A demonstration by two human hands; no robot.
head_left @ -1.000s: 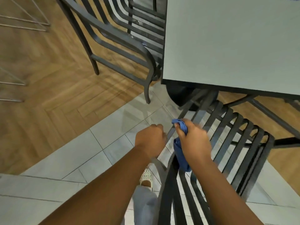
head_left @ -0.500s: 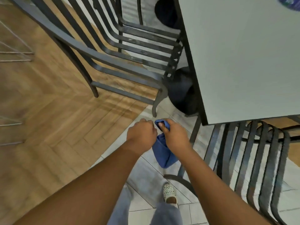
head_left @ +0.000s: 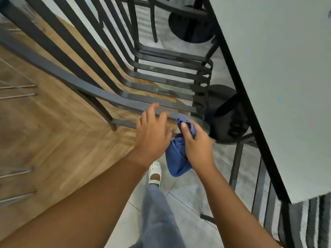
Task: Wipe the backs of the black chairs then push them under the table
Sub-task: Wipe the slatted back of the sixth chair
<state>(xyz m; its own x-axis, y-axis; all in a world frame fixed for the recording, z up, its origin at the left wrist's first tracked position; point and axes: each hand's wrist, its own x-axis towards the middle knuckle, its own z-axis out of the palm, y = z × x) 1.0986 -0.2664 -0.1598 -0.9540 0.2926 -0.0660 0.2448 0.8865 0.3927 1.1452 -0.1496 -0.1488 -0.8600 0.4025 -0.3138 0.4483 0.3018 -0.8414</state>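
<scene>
Gripped in the curled fingers of the right hand (head_left: 197, 144) is a blue cloth (head_left: 176, 156), bunched and hanging below the palm. Beside it the left hand (head_left: 152, 133) is spread open, fingertips at the armrest of a black chair (head_left: 100, 93). To the right a table (head_left: 279, 86) is seen; a second chair (head_left: 293, 222) is tucked under its near edge. A white shoe (head_left: 155, 171) is planted on grey tiles.

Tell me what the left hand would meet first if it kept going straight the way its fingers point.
The left hand, fingers open, points up-frame at the black slatted metal chair. It would likely meet that chair's dark frame bar just beyond its fingertips; they may already touch it, depth being unclear.
</scene>
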